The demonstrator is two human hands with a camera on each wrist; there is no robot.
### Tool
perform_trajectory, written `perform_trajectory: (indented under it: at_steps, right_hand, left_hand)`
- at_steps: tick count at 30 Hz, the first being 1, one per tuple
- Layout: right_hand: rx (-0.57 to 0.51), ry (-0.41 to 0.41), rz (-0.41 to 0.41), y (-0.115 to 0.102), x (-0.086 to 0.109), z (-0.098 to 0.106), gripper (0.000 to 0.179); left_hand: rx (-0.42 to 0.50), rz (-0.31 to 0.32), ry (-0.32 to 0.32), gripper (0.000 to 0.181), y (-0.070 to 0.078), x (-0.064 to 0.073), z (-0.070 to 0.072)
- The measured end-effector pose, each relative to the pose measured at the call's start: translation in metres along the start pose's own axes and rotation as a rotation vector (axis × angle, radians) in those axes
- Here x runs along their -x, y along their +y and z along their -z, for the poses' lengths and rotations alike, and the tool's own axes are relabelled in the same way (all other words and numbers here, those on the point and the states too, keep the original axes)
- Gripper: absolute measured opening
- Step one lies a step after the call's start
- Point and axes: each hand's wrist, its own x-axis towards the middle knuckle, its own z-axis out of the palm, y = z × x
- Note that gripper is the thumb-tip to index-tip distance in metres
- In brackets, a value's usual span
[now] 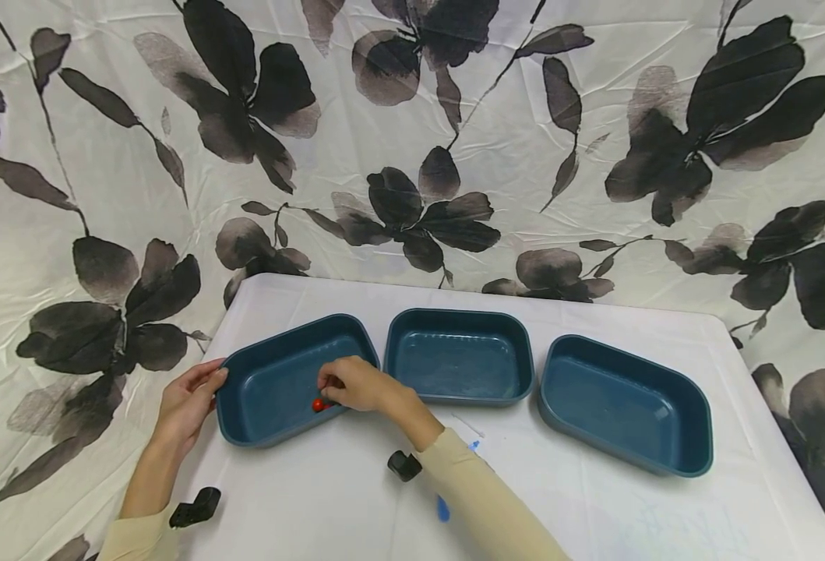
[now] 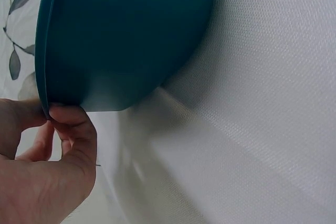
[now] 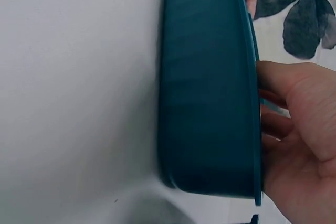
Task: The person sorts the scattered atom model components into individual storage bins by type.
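Observation:
My left hand (image 1: 186, 405) pinches the left end rim of the leftmost dark teal bin (image 1: 258, 427). In the left wrist view the thumb and a finger of that hand (image 2: 58, 156) close on the rim of the bin (image 2: 126, 30) from either side. My right hand (image 1: 359, 383) reaches over the front wall into the same bin, fingers bent. Right beside its fingertips shows a small shiny red round thing (image 1: 318, 405); I cannot tell whether they grip it. In the right wrist view the bin's wall (image 3: 210, 87) hides the fingertips of the right hand (image 3: 302, 124).
Two more teal bins stand to the right, a middle bin (image 1: 461, 395) and an angled right bin (image 1: 618, 438). Blue marks (image 1: 443, 509) show on the white tablecloth (image 1: 314, 499) near the right sleeve. A floral cloth (image 1: 412, 140) hangs behind the table.

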Motion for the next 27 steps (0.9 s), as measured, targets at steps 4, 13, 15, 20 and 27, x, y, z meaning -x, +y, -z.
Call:
perform_trajectory:
  at_steps: [4, 13, 15, 20, 27]
  right_hand:
    - [-0.019, 0.034, 0.02, 0.0, 0.006, 0.002, 0.014]
    - [-0.048, 0.143, 0.08, 0.006, 0.02, 0.004, 0.014]
    - [-0.061, 0.173, 0.084, 0.008, 0.023, 0.004, 0.014]
    - [-0.09, 0.235, 0.086, 0.011, 0.031, 0.003, 0.015]
    - [-0.113, 0.304, 0.117, 0.014, 0.04, 0.001, 0.016]
  left_hand:
    - [0.015, -0.002, 0.006, 0.044, -0.001, -0.001, 0.001]
    - [0.038, -0.012, 0.004, 0.039, 0.0, 0.0, 0.0]
    - [0.041, -0.015, 0.003, 0.038, 0.0, 0.0, 0.0]
    - [0.044, -0.02, 0.003, 0.037, 0.0, -0.001, 0.0]
    - [0.041, -0.004, 0.004, 0.041, 0.0, 0.0, -0.001]
